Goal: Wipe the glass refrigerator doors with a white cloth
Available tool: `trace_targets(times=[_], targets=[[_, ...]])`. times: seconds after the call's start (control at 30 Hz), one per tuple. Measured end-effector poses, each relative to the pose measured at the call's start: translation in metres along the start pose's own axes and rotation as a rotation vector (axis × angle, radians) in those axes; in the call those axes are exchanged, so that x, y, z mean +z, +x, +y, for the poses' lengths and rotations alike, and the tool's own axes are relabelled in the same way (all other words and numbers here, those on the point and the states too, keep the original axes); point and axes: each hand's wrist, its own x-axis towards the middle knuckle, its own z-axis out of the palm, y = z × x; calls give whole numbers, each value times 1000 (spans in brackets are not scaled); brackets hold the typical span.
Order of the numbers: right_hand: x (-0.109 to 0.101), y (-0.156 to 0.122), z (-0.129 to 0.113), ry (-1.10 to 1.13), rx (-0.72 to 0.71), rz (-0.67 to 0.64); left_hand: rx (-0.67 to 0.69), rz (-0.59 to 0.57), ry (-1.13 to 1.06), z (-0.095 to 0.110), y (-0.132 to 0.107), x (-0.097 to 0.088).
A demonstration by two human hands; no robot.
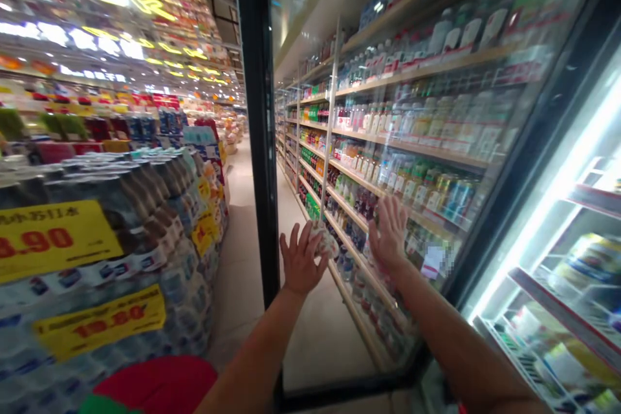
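Note:
An open glass fridge door with a black frame stands in front of me. My left hand presses a crumpled white cloth against the glass, fingers curled over the cloth. My right hand lies flat on the glass a little to the right, fingers spread and holding nothing. Through the pane I see aisle shelves full of bottles.
The lit fridge interior with wire shelves and packaged goods is at the right. Stacked packs of bottled water with yellow price signs rise at the left. An aisle floor runs ahead between them.

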Motion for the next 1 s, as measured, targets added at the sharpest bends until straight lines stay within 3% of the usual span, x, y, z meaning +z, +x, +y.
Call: trace_targets(times=[0.13,0.37,0.43,0.57,0.63,0.73,0.87,0.93,1.0], targets=[[6,21,46,-263,62,53,-80,88,78,16,18,7],[15,13,49,-267,2,49,-4,277,36,-5,104,3],[16,13,49,-263,2,56,24,243,-25,-1,106,9],[21,13,54,-244,27,33,100,65,0,16,70,31],[24,11,58,-226,42,-9,155,2,28,13,63,38],[28,7,64,-217,34,-75,203,49,41,-9,101,35],[31,6,66,-227,12,-80,38,199,96,-38,171,18],[31,7,65,-246,-4,-41,20,210,84,-37,171,16],[30,9,63,-266,-24,-2,82,158,68,-27,142,22]])
